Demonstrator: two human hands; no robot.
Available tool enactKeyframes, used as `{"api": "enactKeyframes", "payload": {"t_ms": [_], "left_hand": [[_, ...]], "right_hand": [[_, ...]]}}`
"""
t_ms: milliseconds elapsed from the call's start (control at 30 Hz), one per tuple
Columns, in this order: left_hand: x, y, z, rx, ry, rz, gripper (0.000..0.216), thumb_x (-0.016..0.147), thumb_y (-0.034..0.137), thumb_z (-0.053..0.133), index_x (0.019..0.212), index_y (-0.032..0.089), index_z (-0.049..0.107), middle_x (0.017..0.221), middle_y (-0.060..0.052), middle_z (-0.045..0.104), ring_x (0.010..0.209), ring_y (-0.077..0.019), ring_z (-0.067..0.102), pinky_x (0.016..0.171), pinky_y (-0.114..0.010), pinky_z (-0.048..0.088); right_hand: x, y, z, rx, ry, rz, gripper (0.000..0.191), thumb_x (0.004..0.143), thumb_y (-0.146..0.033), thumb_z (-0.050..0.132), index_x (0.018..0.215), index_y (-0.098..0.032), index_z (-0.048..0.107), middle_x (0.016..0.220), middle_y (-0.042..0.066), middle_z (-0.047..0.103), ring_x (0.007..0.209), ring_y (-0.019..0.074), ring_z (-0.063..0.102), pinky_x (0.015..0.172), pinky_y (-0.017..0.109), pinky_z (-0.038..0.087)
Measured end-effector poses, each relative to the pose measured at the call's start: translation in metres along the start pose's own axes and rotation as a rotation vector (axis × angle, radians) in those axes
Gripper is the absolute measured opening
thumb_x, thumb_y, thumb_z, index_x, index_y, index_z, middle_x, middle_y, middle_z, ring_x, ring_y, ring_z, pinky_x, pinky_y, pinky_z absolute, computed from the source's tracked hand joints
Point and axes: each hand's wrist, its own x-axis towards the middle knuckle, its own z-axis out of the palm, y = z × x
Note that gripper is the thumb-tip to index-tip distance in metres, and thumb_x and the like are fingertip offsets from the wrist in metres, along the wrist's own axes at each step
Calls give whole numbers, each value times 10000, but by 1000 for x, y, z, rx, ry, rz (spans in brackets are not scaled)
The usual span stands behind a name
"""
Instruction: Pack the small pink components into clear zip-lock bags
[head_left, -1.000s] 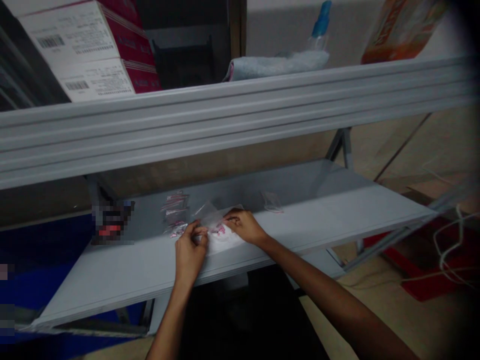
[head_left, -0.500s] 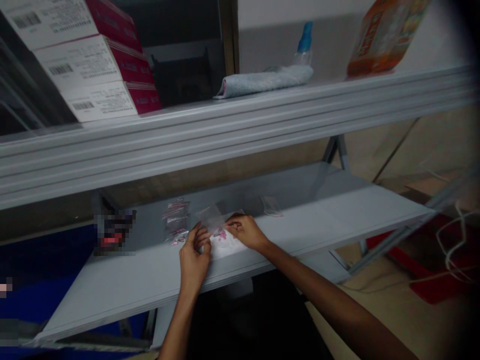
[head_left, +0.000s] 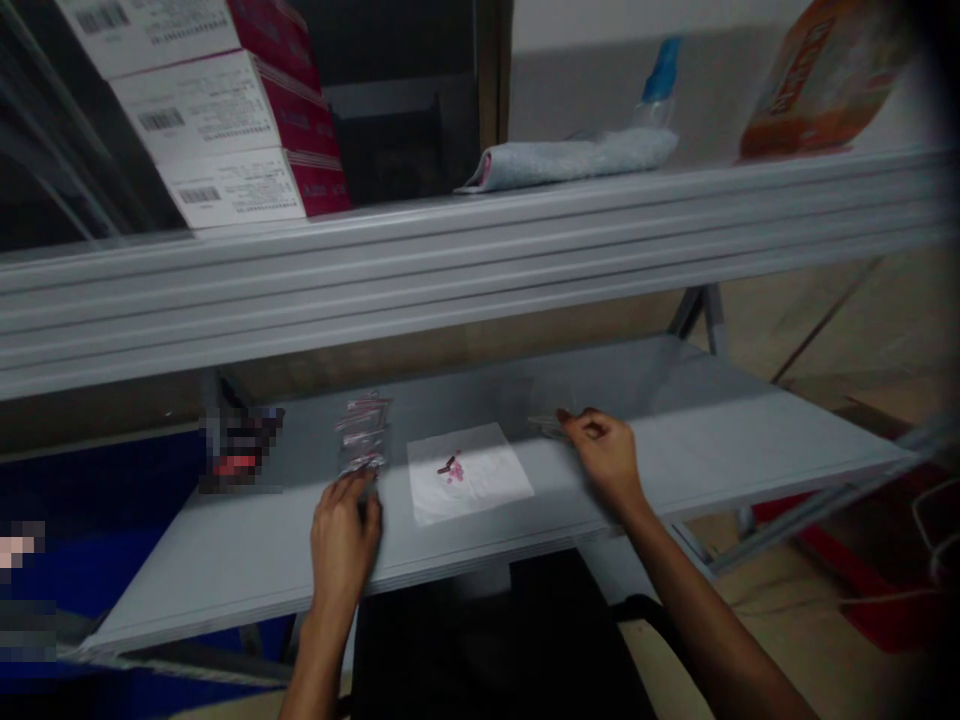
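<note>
With a white sheet (head_left: pixel 506 470) taken as the centre of the dial, the pieces are shown lying loose on it: small pink pieces (head_left: pixel 458 472) are scattered about its middle, and darker, longer pieces (head_left: pixel 448 466) are set among them at their upper-left edge. The sheet is laid flat on the grey counter (head_left: pixel 720 410), close to the near edge.

At two o'clock, just off the sheet, a thin clear bag (head_left: pixel 546 427) is pinched by the right hand (head_left: pixel 602 455), which is held at three o'clock. Its grip is brought together, thumb against forefinger, on the bag's near side; whether more than one bag is held cannot be told.

At ten o'clock a row of overlapping filled packets (head_left: pixel 364 425) is laid out. Its near end is met by the fingertips of the left hand (head_left: pixel 341 525), placed between eight and nine o'clock. The thumb is held away from the fingers; whether anything is clasped in that grip cannot be told.

Farther out at nine o'clock, a dark and red object (head_left: pixel 238 458) is blurred into blocks.

Above, on a shelf (head_left: pixel 480 255), stacked boxes (head_left: pixel 225 130) are seen towards eleven o'clock, and a folded cloth (head_left: pixel 574 160) and a blue-topped bottle (head_left: pixel 661 75) towards one.
</note>
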Motion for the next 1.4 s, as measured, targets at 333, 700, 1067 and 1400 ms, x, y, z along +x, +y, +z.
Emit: {"api": "enactKeyframes", "payload": {"t_ms": [333, 700, 1067, 1400], "left_hand": [[-9, 0, -10, -340, 159, -360, 276, 868, 407, 603, 936, 175, 736, 973, -95, 751, 924, -270, 678, 881, -412, 511], [-18, 24, -57, -1485, 98, -839, 419, 513, 204, 927, 863, 160, 700, 822, -6, 724, 750, -136, 717, 720, -203, 602], [-32, 72, -62, -1247, -71, -709, 404, 659, 329, 851, 970, 134, 683, 886, -65, 756, 669, -142, 711, 672, -227, 577], [-45, 88, -78, -736, 44, -379, 259, 760, 385, 746, 953, 218, 701, 1025, -76, 700, 990, -249, 656, 890, -341, 530]], "right_hand": [[2, -2, -24, -308, -71, -48, 619, 926, -594, 435, 458, -212, 297, 451, -40, 251, 430, 96, 288, 474, 274, 178], [-88, -99, 25, 307, -835, -65, 377, 927, -394, 571, 1258, -215, 583, 974, 37, 665, 573, 88, 583, 545, 214, 454], [-93, -111, 18, 547, -991, 172, 326, 903, -467, 593, 817, -154, 617, 640, -5, 640, 453, 90, 577, 391, 176, 405], [-105, -110, 9, 571, -1074, 277, 316, 851, -484, 652, 820, -170, 636, 785, 30, 723, 423, 78, 584, 356, 163, 377]]}}
